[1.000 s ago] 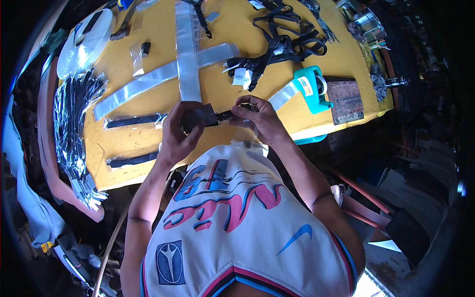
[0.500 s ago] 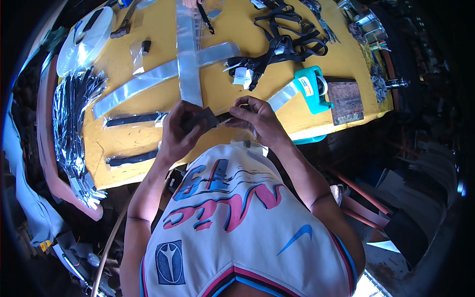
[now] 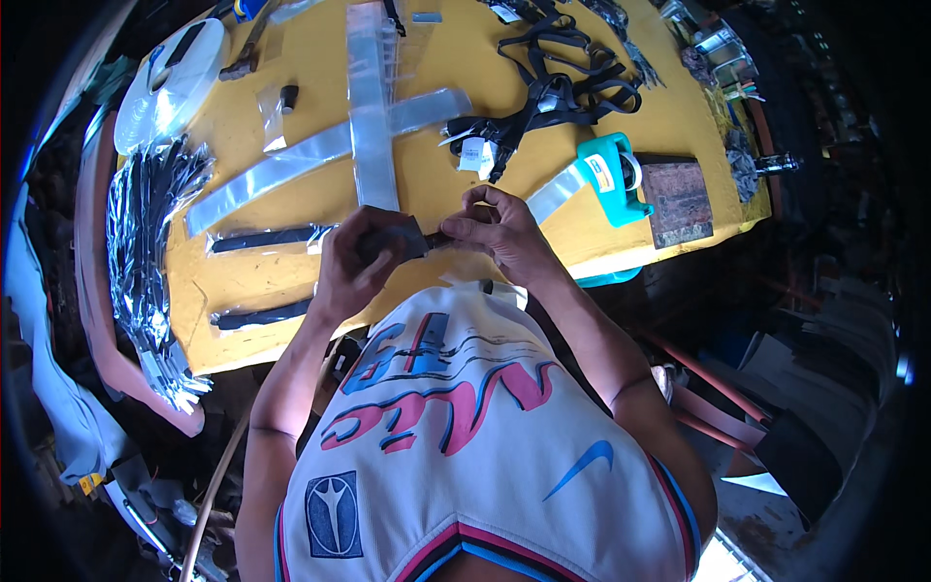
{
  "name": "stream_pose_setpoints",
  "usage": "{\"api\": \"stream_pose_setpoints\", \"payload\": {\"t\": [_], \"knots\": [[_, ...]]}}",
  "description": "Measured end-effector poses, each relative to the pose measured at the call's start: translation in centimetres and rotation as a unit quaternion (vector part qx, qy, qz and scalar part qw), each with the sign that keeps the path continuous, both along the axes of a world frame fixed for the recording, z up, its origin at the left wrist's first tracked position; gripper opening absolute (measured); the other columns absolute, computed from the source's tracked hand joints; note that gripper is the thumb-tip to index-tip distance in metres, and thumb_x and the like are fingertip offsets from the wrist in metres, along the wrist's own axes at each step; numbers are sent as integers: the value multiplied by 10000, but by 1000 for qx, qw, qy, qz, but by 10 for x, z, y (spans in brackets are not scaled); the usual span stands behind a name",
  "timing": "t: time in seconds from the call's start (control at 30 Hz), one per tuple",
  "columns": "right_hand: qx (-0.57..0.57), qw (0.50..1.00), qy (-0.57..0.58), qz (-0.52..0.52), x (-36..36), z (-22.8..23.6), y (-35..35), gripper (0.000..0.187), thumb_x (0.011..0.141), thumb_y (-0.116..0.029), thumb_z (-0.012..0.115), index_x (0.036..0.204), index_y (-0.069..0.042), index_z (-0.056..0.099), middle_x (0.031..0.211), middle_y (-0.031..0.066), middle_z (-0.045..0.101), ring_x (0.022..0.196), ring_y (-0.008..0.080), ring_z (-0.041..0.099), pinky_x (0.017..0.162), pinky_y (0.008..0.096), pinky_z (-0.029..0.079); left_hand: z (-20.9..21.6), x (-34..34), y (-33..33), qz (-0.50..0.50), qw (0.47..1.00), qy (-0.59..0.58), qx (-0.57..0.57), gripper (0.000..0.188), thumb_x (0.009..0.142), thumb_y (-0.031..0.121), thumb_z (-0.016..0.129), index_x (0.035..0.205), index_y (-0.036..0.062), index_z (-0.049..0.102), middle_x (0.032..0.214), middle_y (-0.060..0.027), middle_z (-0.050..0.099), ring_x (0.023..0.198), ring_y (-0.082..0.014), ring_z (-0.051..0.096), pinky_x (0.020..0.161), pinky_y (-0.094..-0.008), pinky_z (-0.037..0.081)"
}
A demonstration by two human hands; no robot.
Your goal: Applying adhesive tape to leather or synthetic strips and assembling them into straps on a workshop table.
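My left hand (image 3: pixel 351 267) is closed around a small dark flat piece (image 3: pixel 413 239), its squarish end sticking out toward the right. My right hand (image 3: pixel 502 231) pinches something small and dark at that end; its kind is too small to make out. Both hands are over the near edge of the yellow table (image 3: pixel 281 179). Just beyond my left hand lies a stack of long clear plastic sleeves (image 3: pixel 369 126), crossing another sleeve strip (image 3: pixel 276 173). A teal tape dispenser (image 3: pixel 606 184) stands to the right of my right hand.
Black straps with white tags (image 3: pixel 543 102) lie at the far right. Two wrapped black strips (image 3: pixel 267 238) rest at the left, near a shiny bundle of packed straps (image 3: pixel 150 262) and a white reel (image 3: pixel 175 87). A hammer (image 3: pixel 242 58) and a dark worn block (image 3: pixel 677 202) are also there.
My right fingers have closed in beside the dark piece, and the pale bit between the hands no longer shows. Another person's hand at the far edge has gone from view.
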State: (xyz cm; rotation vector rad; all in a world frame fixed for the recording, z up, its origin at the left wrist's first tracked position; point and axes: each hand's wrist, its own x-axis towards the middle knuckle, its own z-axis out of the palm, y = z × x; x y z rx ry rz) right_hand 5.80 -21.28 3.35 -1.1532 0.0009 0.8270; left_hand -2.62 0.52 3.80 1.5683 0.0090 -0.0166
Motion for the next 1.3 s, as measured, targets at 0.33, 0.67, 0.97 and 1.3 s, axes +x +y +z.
{"api": "stream_pose_setpoints", "payload": {"t": [0.33, 0.67, 0.97, 1.3], "knots": [[4, 995, -35, -93, -9, -3, 8, 254, 816, -32, 776, 986, -56, 590, 856, 49, 705, 814, 108, 682, 785, 229, 533, -9, -4, 2, -7, 999, 0, -40, 299, 886, 155, 642, 1101, -52, 616, 961, -68, 679, 882, -96, 629, 820, -256, 516], [8, 991, 7, -133, -16, 4, 8, 233, 825, -26, 770, 982, -75, 606, 851, 33, 701, 791, 79, 666, 743, 222, 540, -17, -3, 6, -33, 998, -20, 45, 209, 881, 83, 612, 1049, -36, 649, 966, -59, 681, 860, -85, 616, 799, -244, 496], [-8, 997, -22, -76, -11, 8, -2, 305, 832, -120, 796, 1050, -43, 597, 867, 74, 705, 821, 119, 691, 771, 243, 540, -9, -4, 2, 0, 999, 36, -32, 158, 928, -7, 585, 1068, -16, 658, 928, -37, 674, 855, -46, 597, 743, -210, 481], [-8, 987, -73, 142, 31, 4, -20, 253, 834, -100, 783, 1000, -38, 603, 855, 80, 704, 805, 164, 709, 823, 284, 529, -8, 1, 8, -24, 1000, 11, -1, 149, 940, 32, 609, 1075, 6, 667, 930, -27, 682, 845, -38, 588, 753, -216, 478]]}}
